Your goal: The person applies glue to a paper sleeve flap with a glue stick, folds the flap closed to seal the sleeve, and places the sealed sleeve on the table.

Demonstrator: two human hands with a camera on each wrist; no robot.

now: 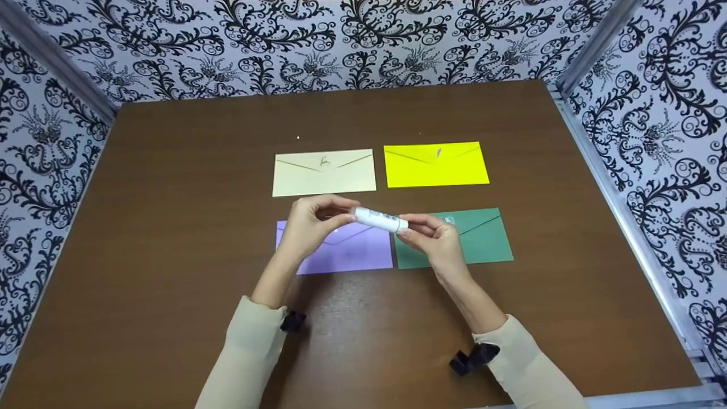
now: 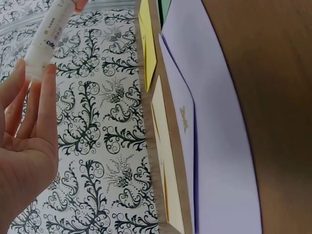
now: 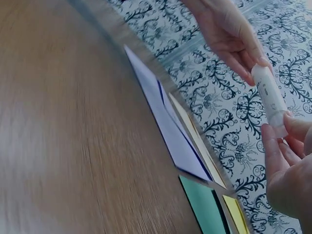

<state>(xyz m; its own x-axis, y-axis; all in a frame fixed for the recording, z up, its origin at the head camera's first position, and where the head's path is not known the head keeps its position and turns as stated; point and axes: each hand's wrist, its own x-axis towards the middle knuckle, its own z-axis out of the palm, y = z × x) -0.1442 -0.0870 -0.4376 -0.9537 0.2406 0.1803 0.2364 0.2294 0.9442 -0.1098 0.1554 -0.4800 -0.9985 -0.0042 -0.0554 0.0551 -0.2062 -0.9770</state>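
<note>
A white glue stick [image 1: 377,219] with small dark print is held nearly level above the envelopes. My left hand [image 1: 309,224] pinches one end between thumb and fingertips. At the other end, the thumb and fingers of my right hand [image 1: 440,244] grip it. Under the left hand lies a lavender envelope [image 1: 358,255], partly covered by it in the head view. The right hand overlaps a green envelope [image 1: 488,238]. In the left wrist view, the glue stick [image 2: 51,36] has a translucent end at the left fingertips.
A cream envelope [image 1: 324,180] and a yellow envelope [image 1: 437,170] lie in the row behind, flaps toward the back. The brown table [image 1: 187,227] is bordered by patterned walls [image 1: 318,45] and a metal rail [image 1: 642,244] at the right. A tiny white speck [image 1: 298,137] sits near the back.
</note>
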